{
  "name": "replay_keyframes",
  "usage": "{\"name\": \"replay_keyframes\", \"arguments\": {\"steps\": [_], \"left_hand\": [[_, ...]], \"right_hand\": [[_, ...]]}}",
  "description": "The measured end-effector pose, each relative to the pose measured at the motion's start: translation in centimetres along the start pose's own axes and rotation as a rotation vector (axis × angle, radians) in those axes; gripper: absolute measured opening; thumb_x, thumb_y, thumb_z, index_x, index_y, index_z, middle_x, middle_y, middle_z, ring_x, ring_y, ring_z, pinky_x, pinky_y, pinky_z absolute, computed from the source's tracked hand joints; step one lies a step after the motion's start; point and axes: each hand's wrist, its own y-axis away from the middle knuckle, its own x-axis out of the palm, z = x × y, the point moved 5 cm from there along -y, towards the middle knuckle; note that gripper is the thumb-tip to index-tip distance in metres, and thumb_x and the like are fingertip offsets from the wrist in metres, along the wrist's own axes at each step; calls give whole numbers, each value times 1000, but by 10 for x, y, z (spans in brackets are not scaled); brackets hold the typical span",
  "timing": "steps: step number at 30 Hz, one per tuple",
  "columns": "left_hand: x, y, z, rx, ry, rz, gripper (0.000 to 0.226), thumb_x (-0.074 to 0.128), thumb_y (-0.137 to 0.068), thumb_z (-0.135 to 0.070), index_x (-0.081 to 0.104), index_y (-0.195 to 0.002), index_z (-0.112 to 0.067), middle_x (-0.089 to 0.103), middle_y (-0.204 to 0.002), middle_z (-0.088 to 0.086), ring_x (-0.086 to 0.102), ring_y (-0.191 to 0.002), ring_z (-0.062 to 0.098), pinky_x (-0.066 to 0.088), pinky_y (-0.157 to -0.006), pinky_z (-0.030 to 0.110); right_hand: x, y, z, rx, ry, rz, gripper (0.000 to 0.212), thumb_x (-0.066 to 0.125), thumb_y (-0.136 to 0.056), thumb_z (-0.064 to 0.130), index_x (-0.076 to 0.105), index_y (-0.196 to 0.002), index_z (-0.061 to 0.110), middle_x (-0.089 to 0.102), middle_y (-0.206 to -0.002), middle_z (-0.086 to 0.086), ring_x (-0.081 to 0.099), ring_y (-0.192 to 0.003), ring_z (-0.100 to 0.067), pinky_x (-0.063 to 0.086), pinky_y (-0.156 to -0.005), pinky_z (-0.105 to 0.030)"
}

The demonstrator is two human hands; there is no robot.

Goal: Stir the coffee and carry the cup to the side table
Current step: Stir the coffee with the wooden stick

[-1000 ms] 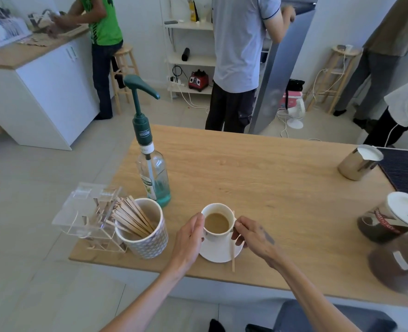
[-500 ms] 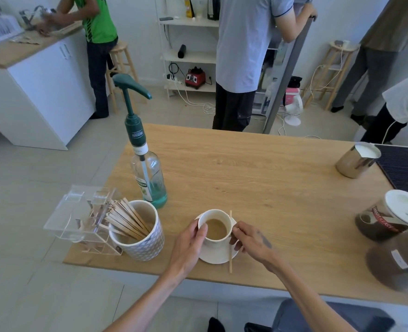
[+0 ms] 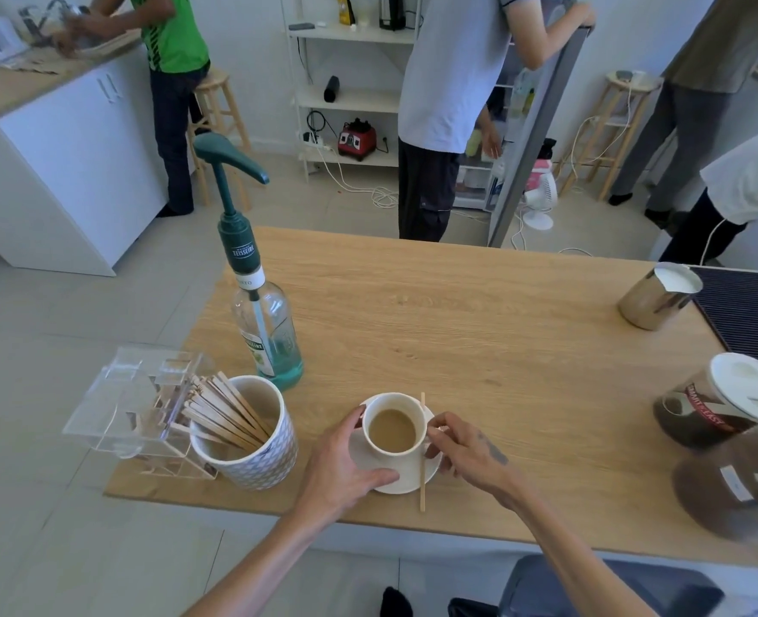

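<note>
From the head camera, the cup (image 3: 394, 424) of milky coffee is sitting on its saucer (image 3: 406, 476) near the front edge of the wooden table (image 3: 479, 331). The left hand (image 3: 346, 465) is curling around the saucer's left rim, thumb on its front edge. The right hand (image 3: 466, 447) is pinching the cup's right side at the handle. A wooden stirrer (image 3: 422, 456) is lying across the saucer's right rim.

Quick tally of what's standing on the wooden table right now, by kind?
Coffee cup on saucer: 1
Loose stir stick: 1
Mug of stir sticks: 1
Clear dispenser: 1
Syrup pump bottle: 1
Steel milk pitcher: 1
Lidded jars at the right edge: at least 2
Total: at least 8
</note>
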Motion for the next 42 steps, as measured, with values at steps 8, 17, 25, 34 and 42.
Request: {"name": "replay_keyframes", "arguments": {"steps": [8, 17, 25, 34, 42], "left_hand": [[3, -22, 5, 52, -20, 18, 111, 103, -45, -45, 50, -143, -37, 56, -142, -12, 54, -134, 13, 46, -115, 43], [12, -28, -8, 178, 38, -59, 101, 103, -44, -42, 51, -127, -64, 66, -128, -24, 62, -123, 7, 54, -103, 45], [14, -28, 4, 143, 7, -89, 94, 102, -47, -44, 59, -130, -37, 68, -127, -15, 65, -120, 12, 56, -99, 48], [22, -14, 7, 183, -19, -46, 88, 96, -50, -42, 62, -129, -27, 68, -123, -13, 65, -116, 13, 56, -98, 45], [21, -9, 4, 200, 3, -3, 90, 96, -50, -46, 58, -130, -35, 64, -125, -21, 63, -118, 7, 55, -101, 42]], "right_hand": [[-28, -37, 4, 83, 49, -188, 28, 58, -93, 44, 66, -97, 18, 73, -86, -2, 66, -79, -17, 52, -70, -34], [-14, -88, 1, 141, 218, -184, 31, 75, -77, 44, 63, -66, 17, 63, -69, 1, 56, -63, -15, 43, -55, -27], [-32, -80, 8, 147, 90, -290, 21, 71, -83, 29, 65, -67, 16, 63, -64, 0, 57, -62, -16, 42, -50, -25], [-103, 8, 83, -183, 136, -716, 21, 70, -87, 26, 60, -73, 14, 59, -61, 3, 53, -58, -16, 38, -55, -20], [-84, 67, 89, -310, -44, -891, 17, 68, -91, 22, 62, -79, 13, 69, -64, -4, 59, -54, -19, 49, -56, -35]]}}
